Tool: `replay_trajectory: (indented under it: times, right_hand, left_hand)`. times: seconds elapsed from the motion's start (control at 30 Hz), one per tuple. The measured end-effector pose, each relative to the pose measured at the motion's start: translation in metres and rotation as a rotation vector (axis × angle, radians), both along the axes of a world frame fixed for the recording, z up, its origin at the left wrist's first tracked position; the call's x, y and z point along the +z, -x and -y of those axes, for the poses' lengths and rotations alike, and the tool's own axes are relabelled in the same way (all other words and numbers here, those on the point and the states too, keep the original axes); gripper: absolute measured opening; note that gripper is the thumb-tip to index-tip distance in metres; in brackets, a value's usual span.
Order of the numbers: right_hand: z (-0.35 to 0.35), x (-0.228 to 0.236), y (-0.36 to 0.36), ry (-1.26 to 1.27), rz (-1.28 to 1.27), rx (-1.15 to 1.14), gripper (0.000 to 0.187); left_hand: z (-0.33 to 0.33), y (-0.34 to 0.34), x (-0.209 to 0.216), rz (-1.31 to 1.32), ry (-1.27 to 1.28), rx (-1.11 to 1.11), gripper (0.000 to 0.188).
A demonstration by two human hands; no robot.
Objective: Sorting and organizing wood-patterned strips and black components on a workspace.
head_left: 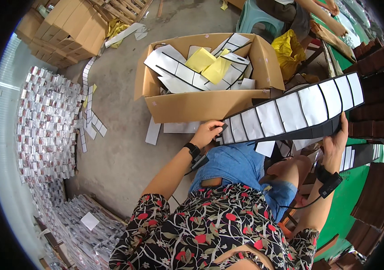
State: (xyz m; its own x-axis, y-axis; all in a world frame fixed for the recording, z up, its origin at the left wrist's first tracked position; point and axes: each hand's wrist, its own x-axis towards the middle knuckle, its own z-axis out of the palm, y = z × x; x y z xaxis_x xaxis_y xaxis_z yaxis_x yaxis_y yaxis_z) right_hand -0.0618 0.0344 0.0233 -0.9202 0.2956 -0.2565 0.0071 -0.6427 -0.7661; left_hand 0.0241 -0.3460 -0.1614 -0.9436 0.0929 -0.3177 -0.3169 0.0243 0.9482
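Note:
A long black strip with a row of white rectangles (292,110) stretches across in front of me, above my lap. It rises toward the right, and a dark layer (311,132) shows beneath its lower right edge. My left hand (207,133) is closed in a pinch at the left end, on a small dark piece; whether that piece is joined to the strip I cannot tell. At the right end my right hand (337,138) grips the strip from below, its fingers partly hidden. Beyond it stands an open cardboard box (192,108) full of similar strips and yellow sheets (216,69).
Wrapped packs (48,121) are stacked high on the left. Cartons (68,29) stand at the far left, and loose strips (91,117) lie on the floor. A green table (358,191) with brown stacks (377,195) is on my right. Another person's arm (320,13) reaches in near a stool (257,20).

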Motion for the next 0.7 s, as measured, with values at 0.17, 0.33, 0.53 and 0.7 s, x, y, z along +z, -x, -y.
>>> replay_trajectory:
  times: [0.17, 0.33, 0.53, 0.7]
  right_hand:
    - [-0.006, -0.003, 0.000, 0.004, 0.011, -0.003, 0.021]
    - [-0.008, -0.006, -0.001, 0.024, 0.026, -0.016, 0.022]
    - [-0.005, -0.003, -0.004, 0.008, 0.013, 0.007, 0.021]
    - [-0.002, 0.001, -0.006, 0.018, 0.015, -0.016, 0.021]
  left_hand:
    - [0.001, 0.012, -0.017, 0.012, -0.061, -0.063, 0.022]
    - [0.002, 0.010, -0.011, 0.031, 0.024, -0.107, 0.024]
    - [-0.001, -0.004, -0.008, -0.025, 0.014, 0.066, 0.018]
    - [-0.002, -0.010, 0.005, -0.048, 0.149, 0.149, 0.018]
